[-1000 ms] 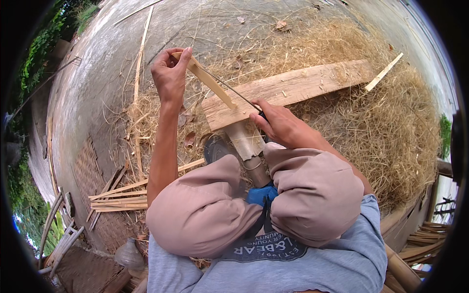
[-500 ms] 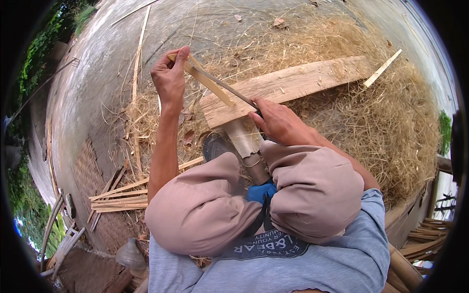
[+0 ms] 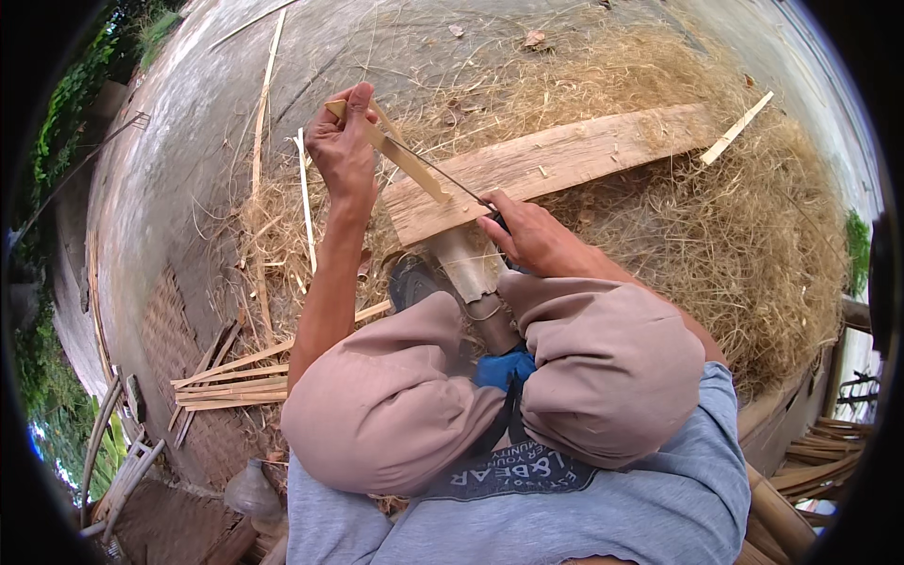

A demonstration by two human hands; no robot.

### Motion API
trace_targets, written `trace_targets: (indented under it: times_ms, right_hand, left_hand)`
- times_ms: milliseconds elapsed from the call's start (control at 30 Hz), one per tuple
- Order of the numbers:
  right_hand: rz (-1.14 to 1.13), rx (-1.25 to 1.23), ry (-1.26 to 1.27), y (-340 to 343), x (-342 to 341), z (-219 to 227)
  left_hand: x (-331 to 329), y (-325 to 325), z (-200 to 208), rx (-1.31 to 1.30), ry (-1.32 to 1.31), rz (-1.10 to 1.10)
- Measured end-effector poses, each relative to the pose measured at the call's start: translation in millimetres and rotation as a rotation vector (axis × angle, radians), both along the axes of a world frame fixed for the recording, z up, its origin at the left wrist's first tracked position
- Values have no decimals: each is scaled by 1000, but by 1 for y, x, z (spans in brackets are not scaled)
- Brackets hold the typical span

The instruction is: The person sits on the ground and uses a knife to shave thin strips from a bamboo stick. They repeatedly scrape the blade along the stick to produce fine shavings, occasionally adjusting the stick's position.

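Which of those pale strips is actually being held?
The strip slanting from the left hand down toward the broad plank. Its upper end is gripped, while the other strips lie around, held by neither hand.

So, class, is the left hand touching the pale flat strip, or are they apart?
Touching. The head view shows the left hand gripping the far end of the pale flat strip, thumb across it.

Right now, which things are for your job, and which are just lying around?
Seemingly in use:
pale strip, in the left hand
knife, in the right hand
wooden board beneath

Seemingly just lying about:
straw-coloured shavings
brown leaf
loose strip at right
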State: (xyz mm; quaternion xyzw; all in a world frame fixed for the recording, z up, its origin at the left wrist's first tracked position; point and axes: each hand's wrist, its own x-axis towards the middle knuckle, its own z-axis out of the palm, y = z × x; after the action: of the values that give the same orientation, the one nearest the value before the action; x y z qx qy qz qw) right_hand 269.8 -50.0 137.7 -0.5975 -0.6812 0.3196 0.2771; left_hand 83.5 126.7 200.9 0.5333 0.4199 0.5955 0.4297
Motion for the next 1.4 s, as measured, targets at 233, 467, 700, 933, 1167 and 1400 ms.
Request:
trace_targets:
  times_ms: [233,467,700,933,1167,1400]
  right_hand:
    - [-18,-14,-155,1,5,1]
    - [15,-14,-8,-3,7,-21]
    - [3,-113,241,2,8,-12]
    - [-94,-36,412,-13,27,-30]
    - [-301,-88,650,49,5,2]
    - [-182,7,637,83,-1,-10]
  left_hand:
    - [3,5,-6,-1,-230,-145]
    - [10,2,-6,-34,-156,-93]
    - [11,4,-6,-105,-174,-14]
    - [-8,12,-11,-46,-376,-76]
    - [46,-33,-3,27,-17,-322]
    - [40,-38,2,147,180,-377]
